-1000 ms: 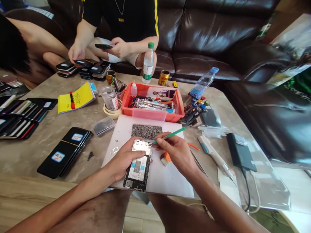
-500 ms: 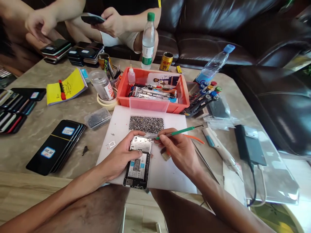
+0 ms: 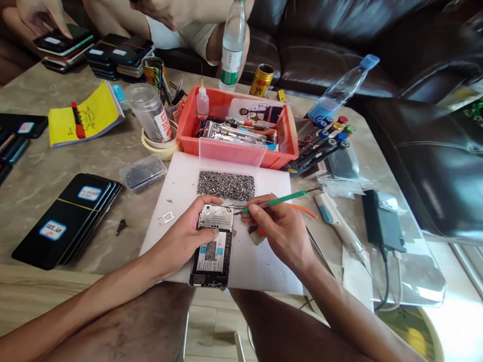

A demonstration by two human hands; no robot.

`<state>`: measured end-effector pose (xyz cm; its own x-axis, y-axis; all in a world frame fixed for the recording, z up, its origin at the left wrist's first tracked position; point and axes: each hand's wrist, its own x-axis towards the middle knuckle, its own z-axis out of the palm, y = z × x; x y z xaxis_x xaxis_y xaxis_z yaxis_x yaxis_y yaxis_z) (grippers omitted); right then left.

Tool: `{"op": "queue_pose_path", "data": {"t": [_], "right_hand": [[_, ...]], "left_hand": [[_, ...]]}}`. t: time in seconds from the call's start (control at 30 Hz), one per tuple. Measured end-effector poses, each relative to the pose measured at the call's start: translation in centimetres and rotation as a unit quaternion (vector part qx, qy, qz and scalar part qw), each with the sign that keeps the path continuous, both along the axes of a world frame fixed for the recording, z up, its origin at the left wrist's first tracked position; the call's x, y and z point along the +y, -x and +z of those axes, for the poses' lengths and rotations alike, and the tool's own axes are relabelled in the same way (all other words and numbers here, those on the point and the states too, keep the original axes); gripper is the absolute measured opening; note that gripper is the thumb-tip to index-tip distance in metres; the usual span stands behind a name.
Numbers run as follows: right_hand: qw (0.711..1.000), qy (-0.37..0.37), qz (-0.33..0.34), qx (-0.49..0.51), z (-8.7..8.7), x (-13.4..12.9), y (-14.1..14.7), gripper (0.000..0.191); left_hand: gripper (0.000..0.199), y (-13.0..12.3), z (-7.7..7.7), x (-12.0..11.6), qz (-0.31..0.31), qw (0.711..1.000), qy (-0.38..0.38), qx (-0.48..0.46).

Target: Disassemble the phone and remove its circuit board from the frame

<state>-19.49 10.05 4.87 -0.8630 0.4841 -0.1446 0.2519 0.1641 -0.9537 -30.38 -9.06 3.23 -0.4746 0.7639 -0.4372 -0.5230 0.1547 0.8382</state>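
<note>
An opened smartphone (image 3: pixel 212 246) with its battery and metal cover showing lies over the near part of a white mat (image 3: pixel 158 251). My left hand (image 3: pixel 190 236) grips its upper left side, thumb across the inside and fingers at the top edge. Between the fingers of my right hand (image 3: pixel 281 231) is a thin screwdriver with a green handle (image 3: pixel 287 198); its tip is at the phone's upper right edge. Under that hand, a small brush (image 3: pixel 257 235) is partly hidden. Just beyond the phone sits a clear box of tiny screws (image 3: pixel 226 186), its lid raised.
Behind the mat stands a red bin (image 3: pixel 237 156) of tools. Screwdrivers (image 3: pixel 326 138) stand beside it, near a tilted bottle (image 3: pixel 343 90). Bundled phones (image 3: pixel 68 221) lie left. An electric screwdriver (image 3: pixel 341 223) and black adapter (image 3: pixel 383 221) lie right. Another person's hand (image 3: pixel 45 17) touches stacked phones.
The screwdriver tip has shifted slightly down along the phone's right edge. My view has tilted down a little. The other person's hand has lowered onto the stacked phones.
</note>
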Motion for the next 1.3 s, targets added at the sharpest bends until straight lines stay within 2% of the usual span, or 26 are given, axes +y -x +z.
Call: {"op": "queue_pose_path", "data": {"t": [0.13,0.4,0.6,0.73,0.83,1.07,1.3], "right_hand": [[1.0,-0.015,0.012,0.005,0.19,0.09,-0.3,0.029],[0.994,-0.036,0.101,0.014,0.52,0.04,-0.36,0.024],[0.995,-0.033,0.089,-0.015,0.18,0.31,-0.74,0.028],[0.997,-0.021,0.074,-0.002,0.19,0.1,-0.61,0.028],[0.995,-0.015,0.094,0.008,0.3,0.0,-0.45,0.026],[0.991,-0.071,0.111,-0.009,0.41,0.36,-0.68,0.027],[0.997,-0.036,0.067,0.029,-0.04,0.35,-1.04,0.02]], "left_hand": [[0.052,-0.09,-0.03,0.0,0.007,1.0,-0.001,0.01],[0.051,0.01,-0.15,-0.12,0.003,0.998,0.007,0.058],[0.056,-0.07,-0.17,-0.03,0.017,0.999,0.009,0.032],[0.06,-0.06,-0.18,-0.09,0.02,0.999,0.003,0.026],[0.061,-0.06,-0.17,-0.23,0.017,1.0,0.0,0.025],[0.06,-0.07,-0.36,-0.35,0.019,1.0,-0.007,0.02],[0.06,-0.09,-0.2,-0.26,0.014,1.0,-0.011,0.009]]}}
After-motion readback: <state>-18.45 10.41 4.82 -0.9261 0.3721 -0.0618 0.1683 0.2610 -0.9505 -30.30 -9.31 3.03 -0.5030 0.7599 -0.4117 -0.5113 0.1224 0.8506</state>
